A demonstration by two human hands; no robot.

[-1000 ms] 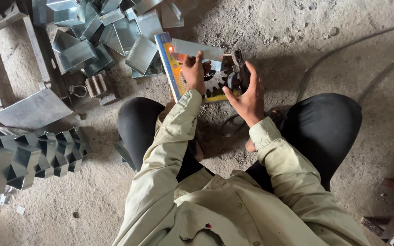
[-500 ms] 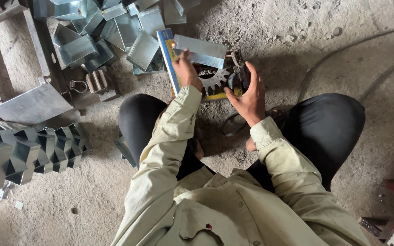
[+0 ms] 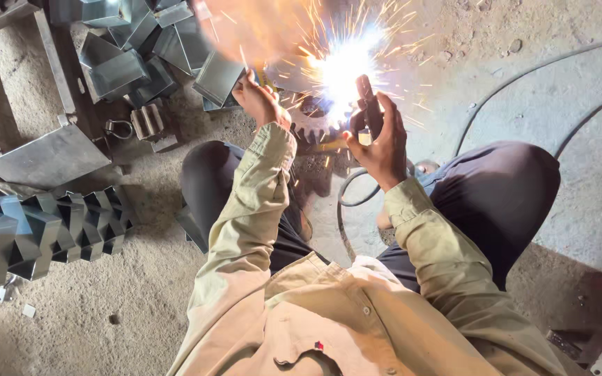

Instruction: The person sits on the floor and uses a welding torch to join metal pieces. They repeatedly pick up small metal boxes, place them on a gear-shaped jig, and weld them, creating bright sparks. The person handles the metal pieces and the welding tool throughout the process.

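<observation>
A: What is the right hand doing?

B: Its fingers are wrapped tight around a dark welding holder, tip pointing into a white burst of sparks at the far middle of the scene.

A: And the left hand?

B: Closed on the edge of something just left of the sparks; glare hides what it is. A toothed metal gear lies on the floor between the two hands.

A: Anything else around?

B: Folded sheet-metal boxes are piled at the far left, and a row of them sits nearer on the left. A cable loops beneath the right wrist.
</observation>
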